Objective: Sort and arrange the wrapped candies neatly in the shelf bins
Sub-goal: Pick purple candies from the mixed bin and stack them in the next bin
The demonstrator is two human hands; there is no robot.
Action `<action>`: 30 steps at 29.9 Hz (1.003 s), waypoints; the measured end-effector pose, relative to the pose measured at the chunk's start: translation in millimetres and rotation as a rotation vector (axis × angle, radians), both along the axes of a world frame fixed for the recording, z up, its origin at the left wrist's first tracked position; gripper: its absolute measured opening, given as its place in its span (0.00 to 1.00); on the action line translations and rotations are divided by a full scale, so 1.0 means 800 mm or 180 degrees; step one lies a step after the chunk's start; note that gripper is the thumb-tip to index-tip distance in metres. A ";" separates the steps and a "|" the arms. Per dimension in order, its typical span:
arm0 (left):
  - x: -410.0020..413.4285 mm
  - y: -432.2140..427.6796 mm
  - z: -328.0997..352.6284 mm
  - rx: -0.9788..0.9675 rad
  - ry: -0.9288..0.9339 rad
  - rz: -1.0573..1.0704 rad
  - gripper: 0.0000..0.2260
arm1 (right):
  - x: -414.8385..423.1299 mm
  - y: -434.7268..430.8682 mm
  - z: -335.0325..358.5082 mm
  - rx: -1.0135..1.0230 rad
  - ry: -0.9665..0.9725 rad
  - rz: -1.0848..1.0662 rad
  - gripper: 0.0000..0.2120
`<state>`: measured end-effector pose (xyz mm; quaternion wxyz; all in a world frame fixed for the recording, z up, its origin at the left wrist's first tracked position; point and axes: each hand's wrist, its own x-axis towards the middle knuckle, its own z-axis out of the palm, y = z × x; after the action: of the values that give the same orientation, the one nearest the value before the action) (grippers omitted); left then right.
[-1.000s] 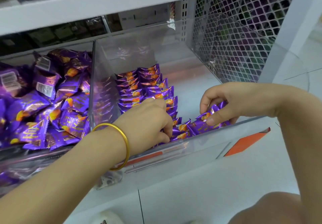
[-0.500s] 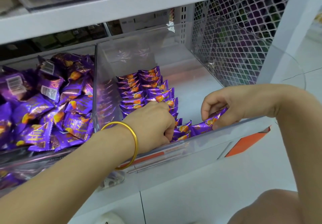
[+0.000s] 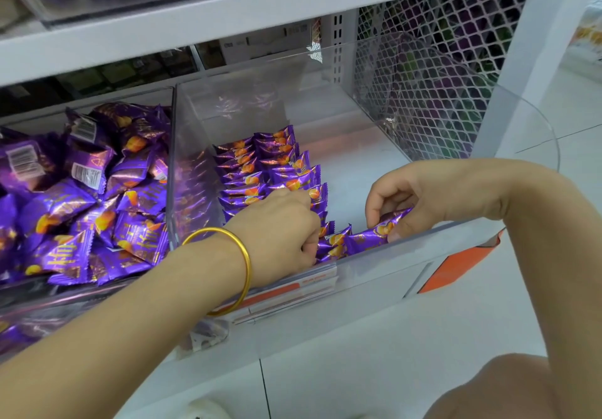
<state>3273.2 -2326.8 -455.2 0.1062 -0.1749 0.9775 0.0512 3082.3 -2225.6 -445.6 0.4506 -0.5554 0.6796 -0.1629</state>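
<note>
R hand point(image 3: 420, 197) pinches one purple wrapped candy point(image 3: 371, 238) btwn thumb & fingertips, low at the front of the clear bin point(image 3: 384, 265). The piece lies tilted, its left end just beside the front of the candy rows point(image 3: 260, 171). L hand point(image 3: 277, 226) has fingers curled down into the front end of those rows; can't tell if it actually grips a piece. Gold bangle point(image 3: 244, 255) on L wrist. Rows = two neat lines of purple/orange packs standing on edge, along the bin's left side, front to back. Next bin point(image 3: 49, 301) to the left holds a loose pile point(image 3: 81, 210) of the same packs, jumbled. White mesh panel point(image 3: 423, 93) at back right. Orange tag point(image 3: 456, 265) on the shelf front, below R wrist.
</note>
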 end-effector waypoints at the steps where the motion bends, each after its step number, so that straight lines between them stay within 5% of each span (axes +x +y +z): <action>1: 0.000 0.001 0.000 0.0010 0.0041 0.0036 0.04 | 0.001 0.000 0.000 0.0011 -0.0025 0.0001 0.10; 13: 0.005 0.005 0.002 0.0119 0.0315 0.0284 0.03 | 0.021 -0.012 0.002 0.0260 0.0041 -0.0056 0.07; 20: 0.005 0.005 0.001 0.0162 0.0294 0.0314 0.04 | 0.037 -0.020 -0.003 0.0226 0.0645 -0.0082 0.13; 30: 0.009 -0.002 -0.001 0.0475 0.0208 0.0226 0.04 | 0.020 -0.015 -0.003 0.0125 0.0549 -0.0646 0.06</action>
<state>3280.6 -2328.7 -455.7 0.0851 -0.1993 0.9671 0.1333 3098.1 -2237.4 -447.8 0.3825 -0.4869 0.7716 -0.1459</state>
